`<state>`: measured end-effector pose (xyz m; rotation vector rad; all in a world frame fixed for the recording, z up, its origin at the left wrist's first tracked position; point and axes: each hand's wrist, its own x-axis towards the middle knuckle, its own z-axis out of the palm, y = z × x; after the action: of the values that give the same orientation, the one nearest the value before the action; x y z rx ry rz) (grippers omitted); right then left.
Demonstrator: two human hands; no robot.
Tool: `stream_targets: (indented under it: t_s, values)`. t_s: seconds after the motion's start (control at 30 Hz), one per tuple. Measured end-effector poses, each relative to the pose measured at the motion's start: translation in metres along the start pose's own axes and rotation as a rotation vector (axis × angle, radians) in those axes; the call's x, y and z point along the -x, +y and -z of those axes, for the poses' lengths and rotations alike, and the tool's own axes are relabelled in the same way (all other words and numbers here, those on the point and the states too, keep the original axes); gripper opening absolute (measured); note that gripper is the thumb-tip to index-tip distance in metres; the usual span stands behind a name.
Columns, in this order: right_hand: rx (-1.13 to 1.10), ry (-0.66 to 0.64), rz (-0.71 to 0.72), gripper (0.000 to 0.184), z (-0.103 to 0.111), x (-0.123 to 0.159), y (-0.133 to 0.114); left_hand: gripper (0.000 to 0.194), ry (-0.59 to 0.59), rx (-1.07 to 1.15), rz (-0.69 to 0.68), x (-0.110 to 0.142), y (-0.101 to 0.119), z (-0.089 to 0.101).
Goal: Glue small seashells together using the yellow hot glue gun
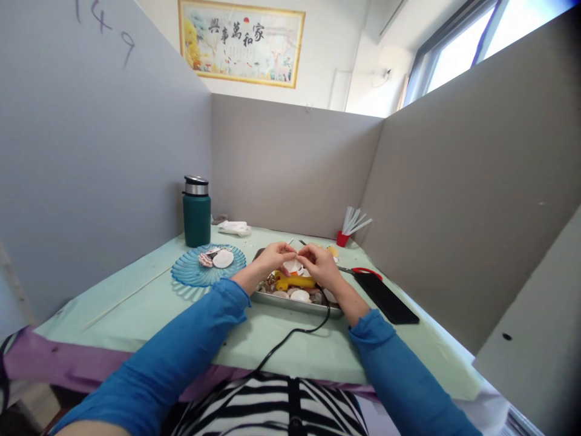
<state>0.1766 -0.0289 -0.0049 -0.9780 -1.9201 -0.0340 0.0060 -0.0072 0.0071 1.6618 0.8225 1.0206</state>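
Note:
My left hand [273, 257] and my right hand [318, 261] meet above a metal tray [290, 305]. A white shell [292, 265] is pinched between their fingertips, and the fingers partly cover it. Under the hands lies a yellow hot glue gun [297, 281], its black cord [295, 330] running over the tray's front edge toward my body. White shells [300, 295] and small stones fill the tray around the glue gun. Both my forearms wear blue sleeves.
Left of the tray stands a blue scalloped plate [181, 275] bearing shells, with a green bottle [196, 218] behind it. To the right are a black phone [385, 298], red-handled scissors [368, 272] and a red cup [342, 239] of white sticks. Grey partitions [290, 163] enclose the table.

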Motion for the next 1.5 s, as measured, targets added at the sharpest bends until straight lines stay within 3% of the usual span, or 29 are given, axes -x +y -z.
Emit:
stream_targets:
  t_s: [0.3, 0.6, 0.9, 1.2, 1.5]
  values:
    - [0.014, -0.005, 0.006, 0.012, 0.001, 0.0002, -0.0023, 0.027, -0.01, 0.007, 0.013, -0.0037, -0.0065, 0.0017]
    - [0.005, -0.015, -0.008, 0.012, 0.0001, 0.0003, -0.0012, 0.02, -0.006, -0.005, 0.006, -0.0016, -0.0028, 0.0011]
    - [0.034, -0.009, 0.006, 0.012, 0.0016, 0.0006, -0.0022, 0.028, -0.016, -0.009, 0.025, -0.0031, -0.0056, 0.0014]
    - [-0.002, -0.003, 0.0, 0.015, 0.0014, -0.0001, -0.0039, 0.022, 0.044, 0.032, 0.013, -0.0004, -0.0011, -0.0002]
    - [0.008, 0.0, 0.0, 0.013, 0.0004, 0.0, -0.0034, 0.025, 0.005, 0.044, 0.005, 0.0025, 0.0006, 0.0003]
